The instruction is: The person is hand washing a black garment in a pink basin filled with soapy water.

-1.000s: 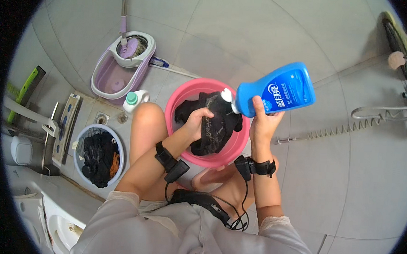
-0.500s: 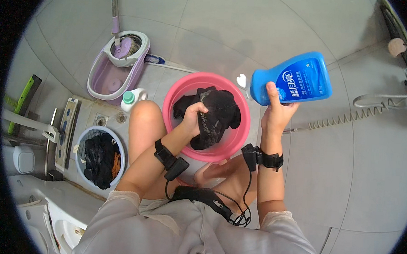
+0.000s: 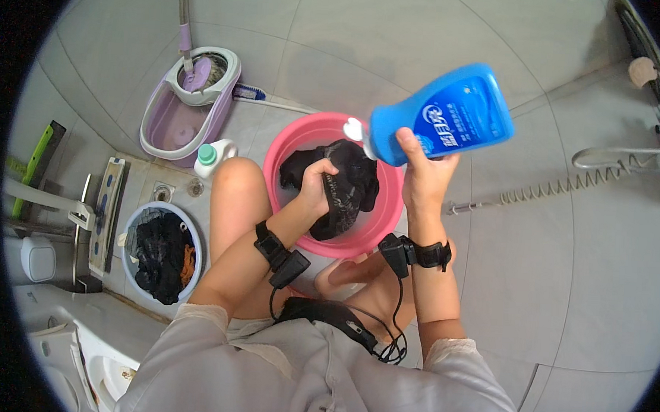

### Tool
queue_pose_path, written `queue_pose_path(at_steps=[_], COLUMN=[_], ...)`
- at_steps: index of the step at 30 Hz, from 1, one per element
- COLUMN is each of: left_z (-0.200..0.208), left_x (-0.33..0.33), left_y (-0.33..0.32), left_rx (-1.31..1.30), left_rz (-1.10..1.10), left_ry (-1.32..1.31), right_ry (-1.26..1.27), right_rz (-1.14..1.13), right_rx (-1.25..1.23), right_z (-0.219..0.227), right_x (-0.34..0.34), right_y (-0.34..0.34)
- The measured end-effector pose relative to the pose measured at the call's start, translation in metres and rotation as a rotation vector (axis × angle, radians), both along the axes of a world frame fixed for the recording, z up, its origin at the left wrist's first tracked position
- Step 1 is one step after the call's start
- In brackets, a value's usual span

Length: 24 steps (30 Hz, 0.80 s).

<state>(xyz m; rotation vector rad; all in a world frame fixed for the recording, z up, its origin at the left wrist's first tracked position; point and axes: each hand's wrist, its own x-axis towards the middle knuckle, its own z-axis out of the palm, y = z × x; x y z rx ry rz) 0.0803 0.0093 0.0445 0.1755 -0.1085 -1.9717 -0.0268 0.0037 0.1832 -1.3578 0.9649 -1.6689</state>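
My left hand (image 3: 317, 187) is closed on a black garment (image 3: 352, 179) bunched inside a pink basin (image 3: 379, 231) between my legs. Fingers of my right hand (image 3: 429, 170) wrap round a blue detergent bottle (image 3: 443, 115), which is tilted so its neck points left and down. Its white cap (image 3: 354, 129) is flipped up, and the mouth hangs above the basin's right rim, near the garment. No stream of liquid can be made out. Part of the garment lies loose on the basin's bottom, around the piece I grip.
To the left stands a light blue basin (image 3: 196, 274) with dark and orange clothes. Beyond it are a white bottle with a green cap (image 3: 211, 157), a purple mop bucket (image 3: 147, 125) and a brush (image 3: 250, 92). A coiled shower hose (image 3: 525, 193) runs at right.
My right hand has brought the bottle left, so its mouth is now over the basin's rim. The left hand keeps its grip on the garment with little movement.
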Motion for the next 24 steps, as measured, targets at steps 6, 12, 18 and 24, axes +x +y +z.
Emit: queue_pose_path(at_steps=[6,12,18,24], left_z=[-0.002,0.005,0.006,0.009], left_x=[-0.002,0.011,0.014,0.006], left_y=[0.0,-0.002,-0.005,-0.006], left_rx=[-0.026,0.046,0.086,0.16], left_rz=[-0.069,0.067,0.186,0.189], left_ry=[-0.021,0.002,0.057,0.015], right_ry=[0.144,0.105,-0.154,-0.128], right_rz=[0.045,-0.059,-0.028,0.011], right_rx=[-0.043,0.01,0.091,0.052], right_z=[-0.009,-0.03,-0.041,-0.033], right_x=[0.001,-0.021,-0.027,-0.013], right_y=[-0.009,-0.003,-0.009,-0.002])
